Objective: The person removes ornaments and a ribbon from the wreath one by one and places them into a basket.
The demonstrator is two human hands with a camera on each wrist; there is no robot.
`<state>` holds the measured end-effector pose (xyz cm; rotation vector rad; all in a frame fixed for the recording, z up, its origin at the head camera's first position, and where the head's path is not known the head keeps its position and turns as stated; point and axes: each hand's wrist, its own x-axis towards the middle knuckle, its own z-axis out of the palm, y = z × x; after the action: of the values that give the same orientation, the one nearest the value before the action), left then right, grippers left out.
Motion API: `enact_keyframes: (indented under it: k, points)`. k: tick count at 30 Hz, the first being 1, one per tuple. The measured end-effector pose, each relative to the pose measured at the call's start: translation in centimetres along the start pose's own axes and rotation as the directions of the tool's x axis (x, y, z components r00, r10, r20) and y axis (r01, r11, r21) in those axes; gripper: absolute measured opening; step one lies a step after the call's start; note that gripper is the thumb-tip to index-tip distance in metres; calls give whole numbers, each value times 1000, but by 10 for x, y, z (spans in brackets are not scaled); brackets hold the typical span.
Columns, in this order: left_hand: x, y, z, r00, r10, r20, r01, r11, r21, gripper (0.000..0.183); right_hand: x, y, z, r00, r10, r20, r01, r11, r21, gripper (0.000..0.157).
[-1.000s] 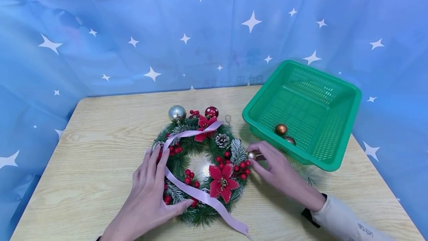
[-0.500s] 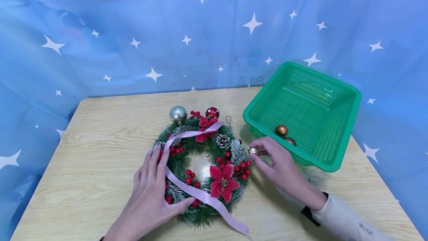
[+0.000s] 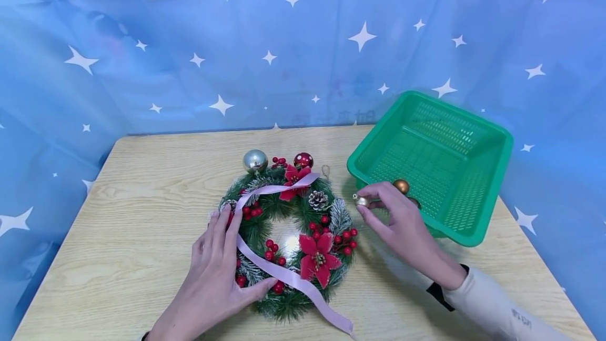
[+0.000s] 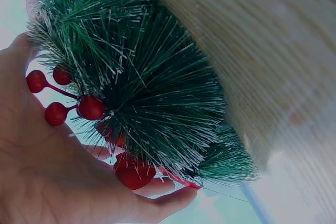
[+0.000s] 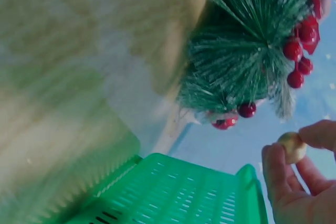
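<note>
The right hand's (image 3: 402, 228) grip pinches a small gold ball (image 3: 362, 201) between the wreath (image 3: 258, 229) and green basket (image 3: 428, 159); the left hand (image 3: 214, 272), fingers spread, rests on the wreath, which lies on the desk (image 3: 142, 199).

Behind the right hand (image 3: 400, 222), a ball (image 3: 415, 202), perhaps brown, is partly hidden; the left hand (image 3: 215, 272) covers part of the wreath (image 3: 258, 233).

left hand (image 3: 214, 264) is spread, right hand (image 3: 402, 228) pinches.

1 wreath (image 3: 271, 207), 1 basket (image 3: 428, 157), perhaps 5 baubles (image 3: 362, 201)
</note>
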<state>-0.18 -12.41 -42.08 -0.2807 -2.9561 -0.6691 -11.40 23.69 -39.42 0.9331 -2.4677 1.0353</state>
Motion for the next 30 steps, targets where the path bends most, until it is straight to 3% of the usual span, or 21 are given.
enact_keyframes:
  k: [16,30]
  points:
    - [6,3,1,1000,29,10,-29,999,31,137,16,1,-17,998,-4,-63,2,1000,-30,32]
    - [3,0,0,1000,11,22,-12,999,38,140,22,8,-39,994,-22,-106,17,999,-47,32]
